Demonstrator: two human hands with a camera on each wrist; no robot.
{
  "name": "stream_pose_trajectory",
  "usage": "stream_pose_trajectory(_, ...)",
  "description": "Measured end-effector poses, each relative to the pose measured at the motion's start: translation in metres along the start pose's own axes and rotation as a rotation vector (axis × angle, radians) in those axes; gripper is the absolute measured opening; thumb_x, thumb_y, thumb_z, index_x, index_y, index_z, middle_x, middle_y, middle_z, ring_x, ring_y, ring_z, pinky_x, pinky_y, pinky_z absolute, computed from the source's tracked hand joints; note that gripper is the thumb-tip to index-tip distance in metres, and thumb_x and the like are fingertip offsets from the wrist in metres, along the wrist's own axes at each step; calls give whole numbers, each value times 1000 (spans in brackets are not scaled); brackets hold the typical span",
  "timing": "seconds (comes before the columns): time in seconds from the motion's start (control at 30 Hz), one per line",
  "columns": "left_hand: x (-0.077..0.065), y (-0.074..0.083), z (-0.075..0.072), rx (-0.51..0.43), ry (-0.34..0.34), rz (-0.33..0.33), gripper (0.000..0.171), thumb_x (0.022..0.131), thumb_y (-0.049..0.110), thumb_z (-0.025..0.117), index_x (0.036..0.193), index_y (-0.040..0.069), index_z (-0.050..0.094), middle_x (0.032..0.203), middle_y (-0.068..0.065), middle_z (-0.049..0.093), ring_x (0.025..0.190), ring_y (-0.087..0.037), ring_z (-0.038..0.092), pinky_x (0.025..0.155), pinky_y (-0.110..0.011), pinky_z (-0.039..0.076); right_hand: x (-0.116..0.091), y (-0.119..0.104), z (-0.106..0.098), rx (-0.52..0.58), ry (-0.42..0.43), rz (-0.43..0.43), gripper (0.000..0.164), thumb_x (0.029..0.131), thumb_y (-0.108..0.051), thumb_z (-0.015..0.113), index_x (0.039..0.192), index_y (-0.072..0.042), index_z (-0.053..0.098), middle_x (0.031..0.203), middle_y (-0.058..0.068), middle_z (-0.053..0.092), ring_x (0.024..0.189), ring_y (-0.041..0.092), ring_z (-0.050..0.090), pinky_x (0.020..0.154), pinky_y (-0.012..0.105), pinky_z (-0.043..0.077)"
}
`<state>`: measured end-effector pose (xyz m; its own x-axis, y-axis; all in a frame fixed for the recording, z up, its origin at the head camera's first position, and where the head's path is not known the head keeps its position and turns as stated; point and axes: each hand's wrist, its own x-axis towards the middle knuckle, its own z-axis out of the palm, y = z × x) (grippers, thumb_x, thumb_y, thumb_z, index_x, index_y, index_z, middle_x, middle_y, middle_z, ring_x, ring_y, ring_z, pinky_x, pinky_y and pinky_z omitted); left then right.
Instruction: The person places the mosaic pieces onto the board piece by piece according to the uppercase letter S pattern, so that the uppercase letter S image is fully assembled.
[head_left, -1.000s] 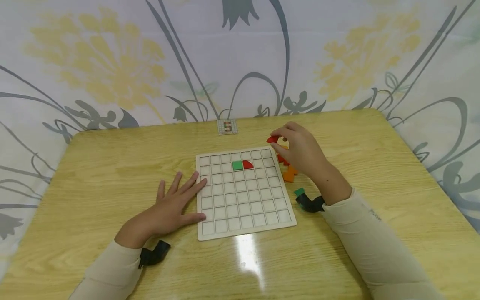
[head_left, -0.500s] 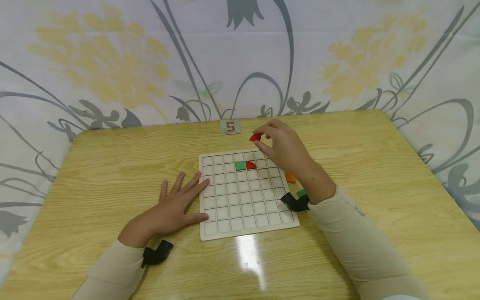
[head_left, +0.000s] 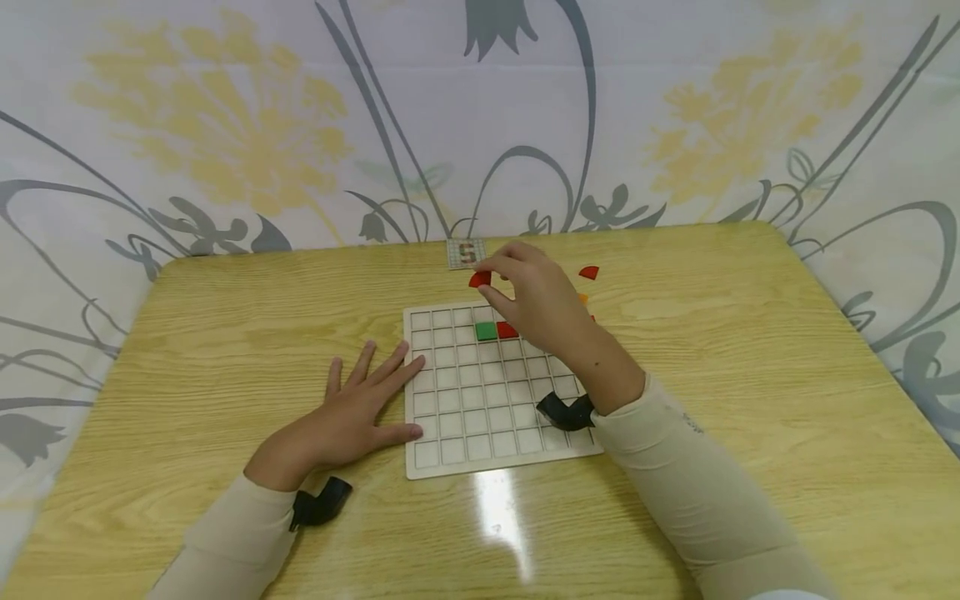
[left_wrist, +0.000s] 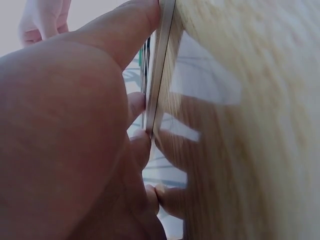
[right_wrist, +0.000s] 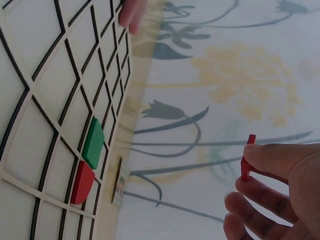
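Note:
My right hand (head_left: 540, 302) pinches a red quarter-circle tile (head_left: 480, 280) between thumb and fingers, above the far edge of the white grid board (head_left: 467, 425). In the right wrist view this held tile (right_wrist: 247, 159) appears edge-on, apart from the board. A green square tile (head_left: 486, 331) and a red rounded tile (head_left: 507, 330) lie side by side in cells of the board's second row from the far edge. My left hand (head_left: 341, 425) rests with fingers spread, its thumb and some fingertips touching the board's left edge.
A small card (head_left: 465, 253) with a coloured S-shaped pattern lies beyond the board. A loose red quarter-circle tile (head_left: 589, 272) and an orange piece (head_left: 582, 298) lie right of the board, other pieces being partly hidden by the right arm. A patterned cloth (head_left: 420, 125) hangs behind the wooden table (head_left: 750, 400).
My right hand has moved left with the red tile, from beside the board's far right corner to near the card. Loose pieces on the right came into view. My left hand stays put.

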<state>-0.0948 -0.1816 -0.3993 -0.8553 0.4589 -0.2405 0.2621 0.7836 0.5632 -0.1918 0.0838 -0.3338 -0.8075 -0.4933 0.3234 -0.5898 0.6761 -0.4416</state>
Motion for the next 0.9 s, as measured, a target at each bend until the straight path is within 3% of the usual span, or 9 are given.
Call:
stream_pose_trajectory(0.23,2,1,0,8,-7,-3,84,94,52,64,161,32,18,170,-1,3,154,-39,-15,113,-69,-19,2,-7,8,-2,0,-21,30,94,-13,71,123,-7,71,113,10,65,98,25,61,84,34,54)
stream_pose_trajectory(0.37,3,1,-1,17,-11,1,84,94,54,63,161,33,17,170,0,2,154,-38,-16,113,-69,-19,3,-7,14,52,3,-37,32,93,-13,73,123,-6,71,111,10,65,97,25,62,82,33,55)
stream_pose_trajectory(0.57,3,0,-1,16,-9,-8,85,93,54,63,161,33,18,170,0,3,155,-38,-15,113,-69,-19,4,-3,22,169,-13,1,34,92,-13,74,125,-6,71,116,11,67,107,28,62,86,37,56)
stream_pose_trajectory(0.9,1,0,-1,3,-4,-6,84,94,54,63,161,33,18,170,0,3,154,-38,-16,113,-68,-19,9,8,37,194,-93,59,29,92,-15,74,120,-6,73,119,9,68,108,26,64,84,35,58)
